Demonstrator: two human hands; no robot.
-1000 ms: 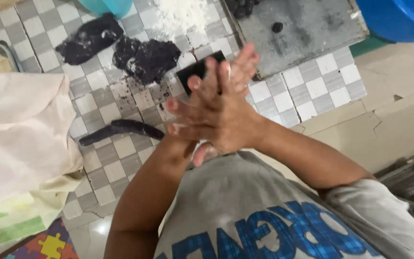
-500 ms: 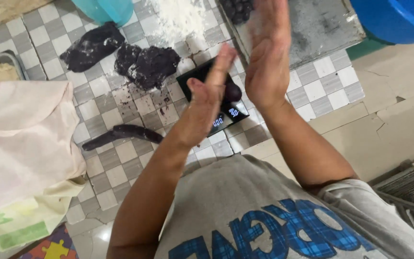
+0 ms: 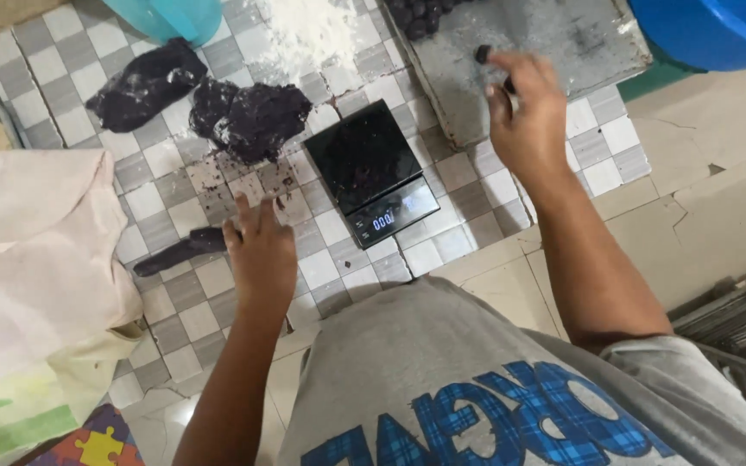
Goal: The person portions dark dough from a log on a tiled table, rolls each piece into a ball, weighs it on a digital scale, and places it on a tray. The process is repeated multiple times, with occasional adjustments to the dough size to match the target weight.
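Looking down past my grey shirt (image 3: pixel 442 371) with its blue checked lettering, I see my left hand (image 3: pixel 261 255) spread flat and open over the grey-and-white checked tiled counter (image 3: pixel 321 267), fingers apart and holding nothing; its fingertips sit just beside the near end of a long dark scraper-like tool (image 3: pixel 179 252) that lies on the tiles. Left of that, a pale pink cloth (image 3: pixel 36 259) is bunched up, with a green-patterned cloth (image 3: pixel 10 410) and a bright puzzle-print mat (image 3: pixel 88 444) below it. Between my hands stands a small black digital scale (image 3: pixel 373 168), its platform bare and its display lit. Beyond the scale, two lumps of black dough (image 3: pixel 248 116) rest on the tiles, dusted with white, and a heap of flour (image 3: pixel 308 30) lies farther back beside a turquoise container (image 3: pixel 174 17). My right hand (image 3: pixel 524 116) is up over the grey metal tray (image 3: pixel 563 43), fingers loosely curled, pinching a small dark ball of dough (image 3: pixel 482 53) at the fingertips. More dark balls (image 3: pixel 416 13) sit at the far corner of that tray, and a blue tub (image 3: pixel 710 30) is at the far right.
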